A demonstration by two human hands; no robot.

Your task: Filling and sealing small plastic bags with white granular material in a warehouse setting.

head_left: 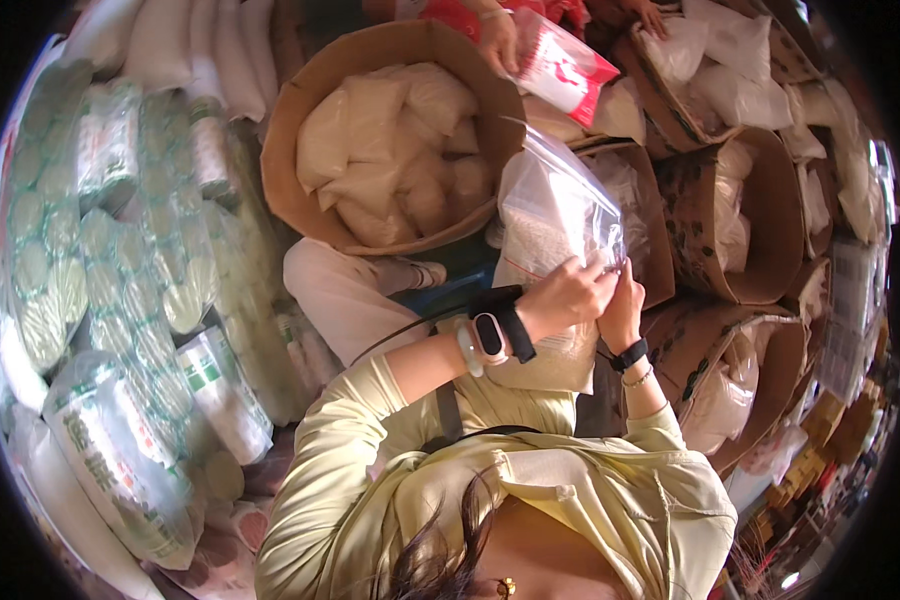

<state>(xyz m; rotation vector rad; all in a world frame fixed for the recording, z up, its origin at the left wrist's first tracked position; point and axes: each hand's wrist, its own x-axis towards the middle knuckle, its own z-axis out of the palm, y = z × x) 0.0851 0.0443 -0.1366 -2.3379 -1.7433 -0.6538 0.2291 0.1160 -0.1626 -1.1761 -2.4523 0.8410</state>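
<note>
Head view: left hand (568,300) and right hand (620,308) pinch one clear bag (538,232); one big carton (288,140) stands beyond, stacked packages (120,455) crowding the left.

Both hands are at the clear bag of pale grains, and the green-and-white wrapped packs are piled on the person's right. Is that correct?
Not quite: the head view shows the green-and-white wrapped packs piled on the person's left. The left hand and right hand are indeed at the clear bag.
</note>
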